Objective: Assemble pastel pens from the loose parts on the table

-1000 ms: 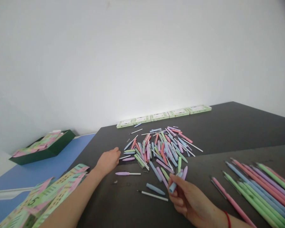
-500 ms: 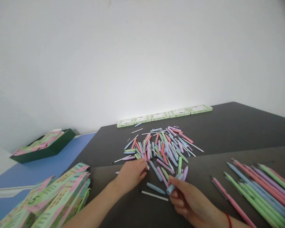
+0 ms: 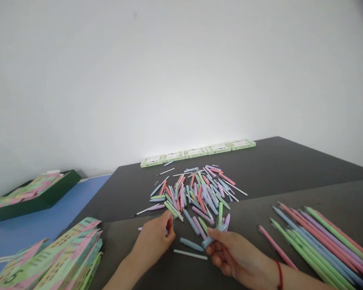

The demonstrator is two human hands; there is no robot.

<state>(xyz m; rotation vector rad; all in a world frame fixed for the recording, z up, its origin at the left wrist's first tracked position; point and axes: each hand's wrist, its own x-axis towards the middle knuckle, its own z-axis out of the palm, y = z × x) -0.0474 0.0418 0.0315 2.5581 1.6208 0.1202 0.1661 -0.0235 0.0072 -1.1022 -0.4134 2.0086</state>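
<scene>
At far left I record a dark green tray [image 3: 59,195] bearing printed packets, with a stack of printed packets [image 3: 53,259] nearer me. My left hand [image 3: 157,235] is over the black table [image 3: 115,237], its fingers drawn together; a small part shows at the tips, but I cannot tell what it is or whether it is gripped. Just beyond the fingertips lie a loose light-blue piece [image 3: 191,244] and a white refill [image 3: 190,254]. Flat boxes [image 3: 196,152] stand in a row at the back, contents not verifiable. Before them spreads a large heap of loose pen parts [image 3: 200,194]: tubes, pointed pieces and refills, judged outstanding. My right hand [image 3: 230,251] grips a light-blue barrel [image 3: 208,242] between thumb and fingers; I judge this unit incomplete. At far right, full-length pens [image 3: 323,241] lie side by side, one pink pen [image 3: 276,245] apart; I judge these done. Overall, considerably more appears left than finished.
</scene>
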